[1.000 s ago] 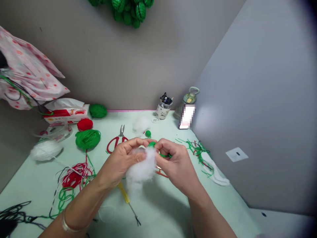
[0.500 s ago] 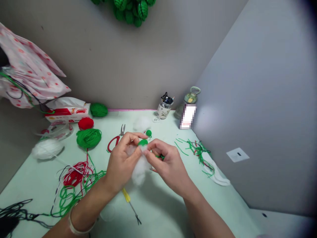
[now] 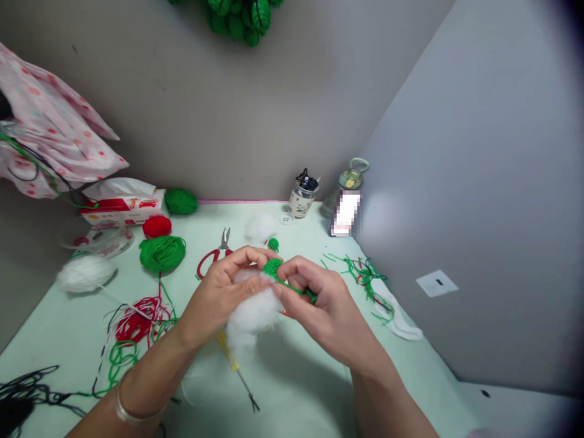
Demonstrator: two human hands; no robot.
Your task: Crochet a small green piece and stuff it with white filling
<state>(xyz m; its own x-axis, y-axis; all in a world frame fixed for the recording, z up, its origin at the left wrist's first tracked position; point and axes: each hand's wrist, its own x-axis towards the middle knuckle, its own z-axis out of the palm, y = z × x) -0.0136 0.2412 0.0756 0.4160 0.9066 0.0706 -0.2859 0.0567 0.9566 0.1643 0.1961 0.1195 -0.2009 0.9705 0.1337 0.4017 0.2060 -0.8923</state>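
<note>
Over the middle of the table, my left hand (image 3: 228,289) is closed around a tuft of white fluffy stuffing (image 3: 250,316) and the side of a small green crocheted piece (image 3: 272,267). My right hand (image 3: 314,298) pinches that green piece from the other side, with a green strand (image 3: 294,288) running into its curled fingers. The stuffing hangs below both hands. Beneath it lies a yellow-handled tool (image 3: 233,363) with a thin metal shaft. Red-handled scissors (image 3: 210,258) rest just behind my left hand, and a small green ball (image 3: 273,244) sits beyond my fingertips.
At the left are a tissue box (image 3: 128,207), balls of green yarn (image 3: 163,253), red yarn (image 3: 157,227) and white yarn (image 3: 86,274), and tangled strands (image 3: 137,322). A pen cup (image 3: 302,198), phone (image 3: 345,213) and bottle (image 3: 351,177) stand behind. Yarn scraps (image 3: 365,277) lie right.
The white stuffing now spreads wider and hangs lower between my hands. More of the green crocheted piece shows, and my right hand has shifted slightly right and down.
</note>
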